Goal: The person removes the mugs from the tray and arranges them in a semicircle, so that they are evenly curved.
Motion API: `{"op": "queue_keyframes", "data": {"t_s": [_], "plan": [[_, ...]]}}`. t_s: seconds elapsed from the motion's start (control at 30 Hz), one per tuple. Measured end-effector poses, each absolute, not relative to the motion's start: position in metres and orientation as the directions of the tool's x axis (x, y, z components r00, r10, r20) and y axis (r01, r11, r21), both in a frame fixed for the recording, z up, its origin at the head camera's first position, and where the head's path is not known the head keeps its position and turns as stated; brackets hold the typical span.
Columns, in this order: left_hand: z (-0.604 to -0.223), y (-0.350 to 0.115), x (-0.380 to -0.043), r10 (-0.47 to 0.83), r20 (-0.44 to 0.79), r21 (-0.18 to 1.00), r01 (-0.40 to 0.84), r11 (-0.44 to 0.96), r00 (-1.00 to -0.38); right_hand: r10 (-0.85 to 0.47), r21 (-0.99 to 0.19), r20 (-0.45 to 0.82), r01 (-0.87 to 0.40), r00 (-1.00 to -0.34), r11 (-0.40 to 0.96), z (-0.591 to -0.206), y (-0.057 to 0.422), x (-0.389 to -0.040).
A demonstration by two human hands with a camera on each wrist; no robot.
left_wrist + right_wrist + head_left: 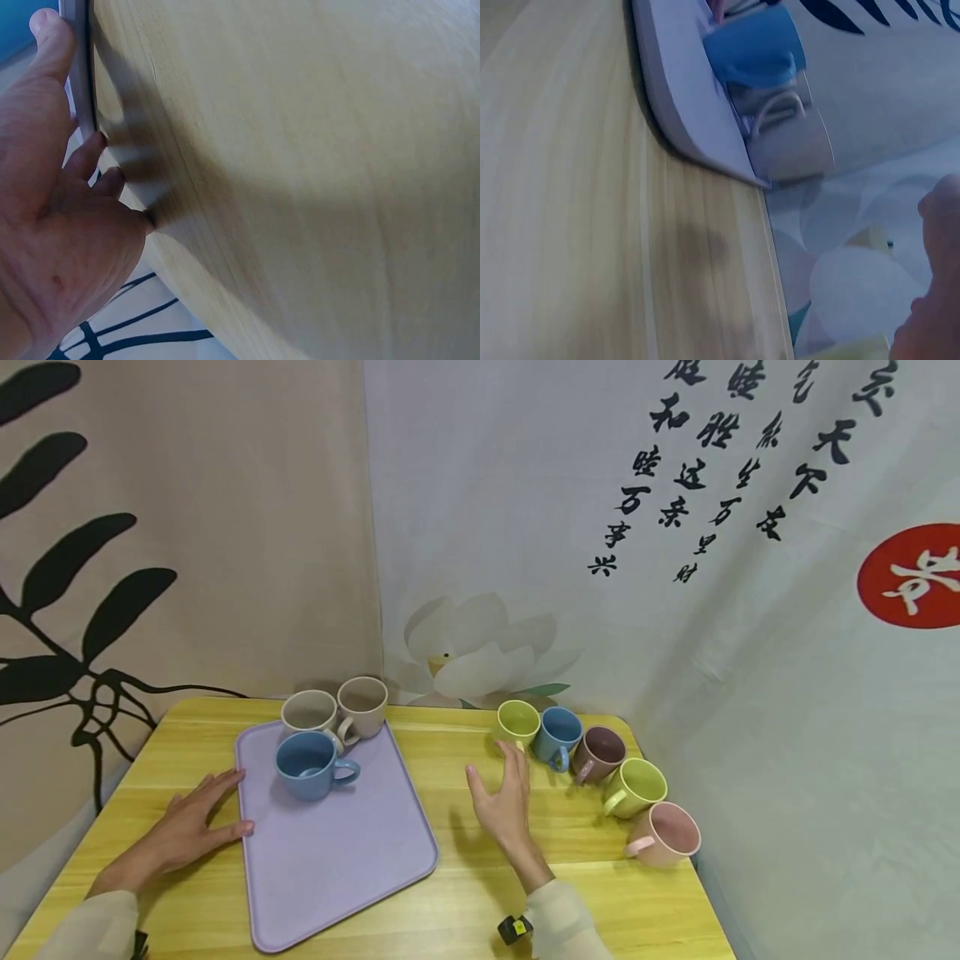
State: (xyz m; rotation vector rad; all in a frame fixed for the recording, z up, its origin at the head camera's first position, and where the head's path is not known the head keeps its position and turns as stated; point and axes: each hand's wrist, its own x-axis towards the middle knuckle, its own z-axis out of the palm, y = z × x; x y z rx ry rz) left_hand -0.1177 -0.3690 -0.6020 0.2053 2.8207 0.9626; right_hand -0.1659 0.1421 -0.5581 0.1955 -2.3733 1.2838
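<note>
My left hand (180, 833) rests at the left edge of the lilac tray (337, 868), fingers spread and touching its rim. On the tray stand a blue mug (311, 768) and, behind it, two beige mugs, one (309, 710) to the left and the other (363, 706) in the back corner. My right hand (504, 806) is raised, thumb apart from the fingers, just in front of a yellow-green mug (517, 723). Its fingertips overlap that mug in the head view; whether they touch it I cannot tell. Nothing shows in its grasp.
Right of the yellow-green mug, a row curves along the wooden table's (465, 893) edge: a blue mug (557, 735), a plum mug (598, 753), another yellow-green mug (636, 787) and a pink mug (666, 835). A printed cloth (480, 527) hangs behind.
</note>
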Motion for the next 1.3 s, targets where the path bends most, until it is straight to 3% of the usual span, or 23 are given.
{"op": "queue_keyframes", "data": {"t_s": [0.33, 0.63, 0.9, 1.3], "plan": [[-0.601, -0.377, -0.142, 0.201, -0.087, 0.603, 0.109, 0.790, -0.976, -0.220, -0.751, 0.316, -0.385, -0.923, 0.536, -0.556, 0.088, -0.173], [-0.602, -0.377, -0.141, 0.201, -0.096, 0.622, 0.099, 0.777, -0.975, -0.395, -0.692, 0.257, -0.454, -0.882, 0.562, -0.555, 0.049, -0.174], [-0.598, -0.376, -0.140, 0.191, -0.123, 0.627, 0.073, 0.775, -0.974, -0.483, -0.714, 0.211, -0.472, -0.850, 0.518, -0.555, 0.020, -0.179], [-0.599, -0.375, -0.140, 0.195, -0.111, 0.633, 0.082, 0.770, -0.975, -0.511, -0.758, 0.136, -0.421, -0.849, 0.498, -0.553, -0.006, -0.188]]}}
